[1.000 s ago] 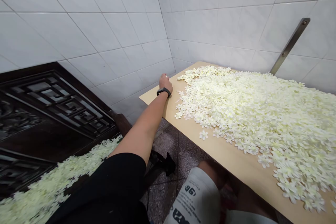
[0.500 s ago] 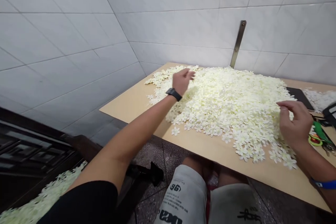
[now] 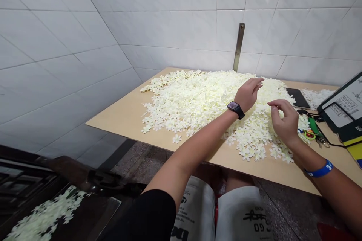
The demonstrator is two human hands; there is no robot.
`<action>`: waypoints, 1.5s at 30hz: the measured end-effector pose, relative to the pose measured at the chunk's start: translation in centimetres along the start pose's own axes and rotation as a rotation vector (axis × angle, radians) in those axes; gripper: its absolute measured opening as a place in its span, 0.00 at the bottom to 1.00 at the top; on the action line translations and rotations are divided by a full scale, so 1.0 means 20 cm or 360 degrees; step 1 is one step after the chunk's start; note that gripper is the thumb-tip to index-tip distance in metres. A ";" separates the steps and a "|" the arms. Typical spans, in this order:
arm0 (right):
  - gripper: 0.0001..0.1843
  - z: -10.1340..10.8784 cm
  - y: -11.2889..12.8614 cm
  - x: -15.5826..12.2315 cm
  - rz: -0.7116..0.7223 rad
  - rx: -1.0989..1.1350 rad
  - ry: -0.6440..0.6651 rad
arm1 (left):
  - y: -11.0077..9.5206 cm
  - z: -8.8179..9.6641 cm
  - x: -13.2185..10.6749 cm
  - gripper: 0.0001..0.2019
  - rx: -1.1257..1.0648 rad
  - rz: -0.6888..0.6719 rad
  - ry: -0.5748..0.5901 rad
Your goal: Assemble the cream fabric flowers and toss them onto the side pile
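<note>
On the pale wooden table (image 3: 118, 118), which stands in the corner of a white-tiled wall (image 3: 169, 26), a broad heap of small cream-white fabric flowers (image 3: 195, 98) covers most of the middle and far part of the top, thinning to single blossoms along its near and left edges. The left hand (image 3: 249, 92) hovers just above the right-hand part of this heap, its fingers (image 3: 258, 83) stretched forward and loosely apart, gripping nothing; a black square-faced wristwatch (image 3: 235, 109) sits on its wrist. The right hand (image 3: 284, 120) is raised just beside it, over the heap's near right edge, fingers curled with the thumb and forefinger close to one another but not closed, and no flower shows between them. A blue band with white print (image 3: 321, 169) circles the right wrist. Beyond the right hand a flat black phone (image 3: 296, 98) lies on the table at the heap's border, and near it a bunch of keys with a green tag (image 3: 313, 130) rests beside a black-framed board bearing printed diagrams (image 3: 345, 105). A smaller scatter of the same flowers (image 3: 316, 96) lies behind the phone. A grey metal bracket (image 3: 239, 47) runs up the wall behind the heap. Low at the left, more flowers lie on a dark wooden surface (image 3: 93, 218), well apart from the table.
</note>
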State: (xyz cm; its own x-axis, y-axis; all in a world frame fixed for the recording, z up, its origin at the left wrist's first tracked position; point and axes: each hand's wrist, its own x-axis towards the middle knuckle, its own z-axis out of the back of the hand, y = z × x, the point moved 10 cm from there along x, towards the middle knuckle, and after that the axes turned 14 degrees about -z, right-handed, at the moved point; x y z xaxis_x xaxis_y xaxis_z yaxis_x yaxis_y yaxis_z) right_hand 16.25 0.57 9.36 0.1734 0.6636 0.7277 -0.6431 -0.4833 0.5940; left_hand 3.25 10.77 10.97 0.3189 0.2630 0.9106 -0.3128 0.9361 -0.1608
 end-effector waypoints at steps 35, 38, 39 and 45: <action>0.10 -0.13 -0.27 0.10 -0.0062 0.0152 0.0028 | 0.02 -0.22 -0.13 0.17 -0.0066 0.0030 0.0084; 0.09 -0.11 -0.26 0.09 -0.0065 0.0141 0.0023 | 0.02 -0.24 -0.13 0.17 -0.0140 0.0013 0.0100; 0.09 -0.11 -0.27 0.10 -0.0083 0.0140 0.0022 | 0.02 -0.24 -0.13 0.17 -0.0158 -0.0014 0.0093; 0.13 -0.08 -0.27 0.11 -0.0057 0.0140 -0.0019 | -0.15 -0.27 -0.12 0.20 -0.0055 -0.0528 0.0252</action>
State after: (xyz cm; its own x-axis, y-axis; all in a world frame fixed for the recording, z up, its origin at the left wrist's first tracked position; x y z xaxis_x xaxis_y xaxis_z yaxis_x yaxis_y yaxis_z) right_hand 18.89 5.57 7.13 0.2040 0.6748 0.7092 -0.5682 -0.5083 0.6471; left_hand 8.30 8.67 7.18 0.5332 -0.0257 0.8456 -0.1396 0.9832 0.1179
